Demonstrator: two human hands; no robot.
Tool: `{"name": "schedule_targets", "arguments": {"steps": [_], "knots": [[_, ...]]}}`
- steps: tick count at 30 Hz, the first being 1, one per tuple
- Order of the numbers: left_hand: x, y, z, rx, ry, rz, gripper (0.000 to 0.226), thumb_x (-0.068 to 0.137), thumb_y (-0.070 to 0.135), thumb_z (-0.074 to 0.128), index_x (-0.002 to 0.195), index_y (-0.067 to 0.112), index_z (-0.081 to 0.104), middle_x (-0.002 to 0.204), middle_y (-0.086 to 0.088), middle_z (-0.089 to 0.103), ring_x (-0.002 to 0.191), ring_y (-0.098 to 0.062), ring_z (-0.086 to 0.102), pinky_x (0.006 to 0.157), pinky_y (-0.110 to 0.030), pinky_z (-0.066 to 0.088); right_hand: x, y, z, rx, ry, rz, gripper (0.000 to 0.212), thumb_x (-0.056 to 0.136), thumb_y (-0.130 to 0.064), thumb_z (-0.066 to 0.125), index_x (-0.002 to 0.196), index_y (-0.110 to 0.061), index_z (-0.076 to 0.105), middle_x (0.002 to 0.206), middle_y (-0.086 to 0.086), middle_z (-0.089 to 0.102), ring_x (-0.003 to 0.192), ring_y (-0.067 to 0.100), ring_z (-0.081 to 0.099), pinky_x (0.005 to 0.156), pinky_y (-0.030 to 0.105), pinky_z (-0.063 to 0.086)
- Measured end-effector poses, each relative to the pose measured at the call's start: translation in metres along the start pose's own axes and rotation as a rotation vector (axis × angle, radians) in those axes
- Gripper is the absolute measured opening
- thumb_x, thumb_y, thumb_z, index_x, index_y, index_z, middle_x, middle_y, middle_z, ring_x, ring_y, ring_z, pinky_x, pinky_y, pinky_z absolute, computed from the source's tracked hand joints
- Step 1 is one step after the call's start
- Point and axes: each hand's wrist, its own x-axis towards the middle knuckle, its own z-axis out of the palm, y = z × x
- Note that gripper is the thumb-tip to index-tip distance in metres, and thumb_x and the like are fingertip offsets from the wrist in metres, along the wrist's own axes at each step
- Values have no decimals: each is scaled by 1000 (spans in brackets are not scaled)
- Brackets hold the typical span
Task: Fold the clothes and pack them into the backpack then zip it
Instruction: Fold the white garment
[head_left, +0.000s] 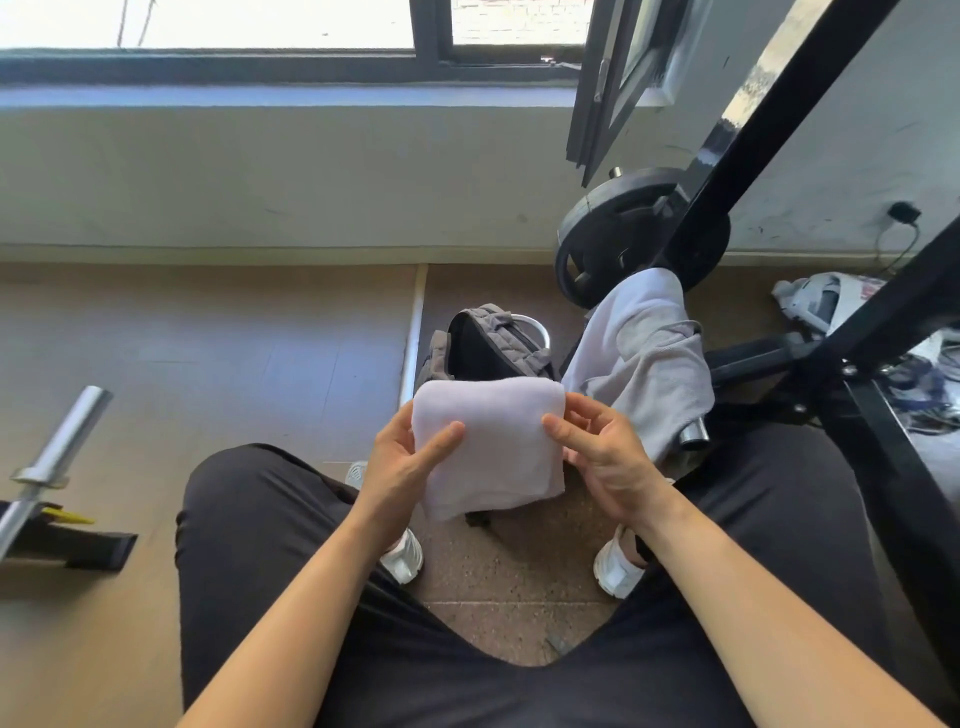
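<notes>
White folded cloth (493, 447), side edges in pinch of left hand (405, 467) and right hand (608, 467), near backpack (488, 348).

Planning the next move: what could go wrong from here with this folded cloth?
The left hand and right hand hold the folded white cloth only by its sides; its lower edge hangs free and may unfold.
The cloth hides part of the backpack mouth, so it could snag on the rim.
A grey garment hangs unfolded beside the bag; zipping now would leave it out.
</notes>
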Motion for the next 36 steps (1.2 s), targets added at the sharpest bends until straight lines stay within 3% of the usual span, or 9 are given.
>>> {"name": "schedule_targets", "arguments": {"steps": [5, 10, 14, 18, 22, 28, 30, 33, 36], "knots": [[0, -2, 2, -20, -69, -101, 48, 85, 29, 80, 130, 24, 63, 119, -10, 74, 109, -30, 72, 90, -48, 60, 1, 5, -3, -32, -61, 72, 57, 78, -20, 82, 131, -20, 63, 125, 17, 69, 121, 34, 64, 103, 48, 51], [3, 0, 0, -10, -50, -279, 54, 84, 51, 71, 123, 12, 70, 117, -12, 76, 113, -35, 70, 103, -52, 53, 0, 4, 1, -23, -48, 152, 42, 89, -9, 72, 129, -13, 62, 124, 18, 70, 118, 36, 66, 100, 47, 54], [2, 1, -1, -89, -110, -497, 64, 84, 64, 69, 127, 16, 67, 123, -10, 74, 117, -29, 70, 104, -45, 51, 1, 2, -1, 33, -42, 165, 39, 93, -1, 66, 130, -8, 60, 124, 19, 70, 118, 35, 66, 97, 41, 57], [2, -1, 4, -53, -21, -299, 58, 73, 45, 86, 110, 2, 74, 108, -16, 78, 103, -33, 73, 78, -33, 59, 3, 4, -4, -74, -63, 128, 52, 89, 4, 70, 135, -16, 58, 125, 12, 69, 117, 28, 66, 99, 43, 56], [3, -2, 3, -77, 9, -121, 47, 76, 15, 87, 118, 8, 66, 106, -16, 76, 97, -34, 74, 76, -37, 61, 7, 5, -2, -183, 34, 47, 56, 85, 5, 73, 130, -25, 60, 124, 8, 66, 116, 28, 64, 99, 43, 56], [1, 2, 4, -65, 8, -66, 59, 77, 15, 78, 127, 16, 47, 101, -8, 76, 91, -28, 75, 69, -33, 61, 5, 5, -2, -72, 83, 86, 49, 84, 2, 76, 124, -11, 52, 124, 14, 65, 119, 36, 63, 103, 52, 52], [2, 2, 3, -118, -8, -50, 61, 80, 10, 75, 132, 20, 45, 105, -6, 76, 94, -26, 75, 71, -32, 61, 4, 4, -4, 130, -46, 195, 62, 84, -4, 76, 138, -9, 46, 134, 18, 64, 123, 36, 62, 107, 51, 48], [1, 5, 3, -171, -77, -41, 56, 86, 2, 71, 137, 8, 48, 116, -17, 73, 101, -31, 74, 76, -34, 61, -2, 1, 0, 101, -298, 291, 54, 87, -14, 70, 138, -6, 56, 135, 17, 64, 127, 31, 61, 110, 43, 45], [0, 4, 2, -169, -93, -59, 42, 86, 5, 71, 126, 0, 60, 113, -22, 73, 99, -33, 73, 77, -35, 61, -5, 4, 4, 23, -302, 287, 51, 82, -10, 74, 131, -6, 61, 127, 16, 69, 119, 28, 66, 103, 37, 51]]}}
